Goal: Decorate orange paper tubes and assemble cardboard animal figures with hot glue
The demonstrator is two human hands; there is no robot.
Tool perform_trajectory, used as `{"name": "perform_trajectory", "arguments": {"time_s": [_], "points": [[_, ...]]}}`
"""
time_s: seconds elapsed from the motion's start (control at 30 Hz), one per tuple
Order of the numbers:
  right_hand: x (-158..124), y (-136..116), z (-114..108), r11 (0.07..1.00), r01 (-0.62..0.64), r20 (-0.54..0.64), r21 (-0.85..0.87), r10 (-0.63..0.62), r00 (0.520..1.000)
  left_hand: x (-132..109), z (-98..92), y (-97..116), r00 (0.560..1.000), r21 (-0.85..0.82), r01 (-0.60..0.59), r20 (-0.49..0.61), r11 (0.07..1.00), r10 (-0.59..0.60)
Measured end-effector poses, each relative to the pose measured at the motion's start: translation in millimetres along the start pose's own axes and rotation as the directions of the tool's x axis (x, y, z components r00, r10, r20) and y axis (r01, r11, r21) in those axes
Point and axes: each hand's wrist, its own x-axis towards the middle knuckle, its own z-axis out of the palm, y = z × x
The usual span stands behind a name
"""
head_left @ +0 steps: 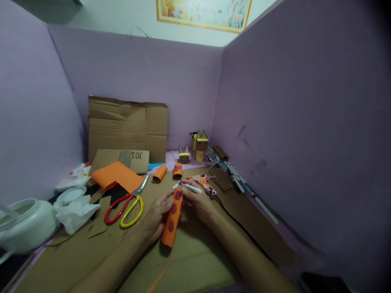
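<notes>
Bare forearms [244, 248] nearest, slanting in from both sides, hands meeting over the cardboard-covered counter [198, 264]. Orange paper tube [170, 234], dark-spotted, slants between them, near end lower in view. Left hand [157, 213]: grip curled along the tube's left flank, holding it. Right hand [197, 201]: fingers pinched on a white marker [192, 187], purple end by the tube's far end. Tube looks light, stiffish lengthwise, easily crushed; best cradled mid-length, lightly, clear of possibly damp spots.
</notes>
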Motion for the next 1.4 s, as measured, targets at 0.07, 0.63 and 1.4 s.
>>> {"name": "perform_trajectory", "arguments": {"time_s": [0.07, 0.63, 1.4], "points": [[0.0, -1.7, -1.6, 1.0, 0.024, -0.015, -0.007, -0.024, 1.0, 0.0, -0.5, 0.0, 1.0, 0.05, 0.006, -0.003, 0.999, -0.006], [-1.1, -5.5, -4.3, 0.967, 0.216, -0.117, -0.136, -0.232, 0.966, 0.1, -8.4, -3.7, 0.997, 0.434, 0.054, -0.08, 0.899, -0.021], [-6.8, -7.9, -6.4, 0.992, 0.111, -0.097, -0.058, -0.116, 0.989, -1.7, -1.0, 8.2, 0.976, 0.206, 0.006, -0.215, 0.979, 0.039]]}}
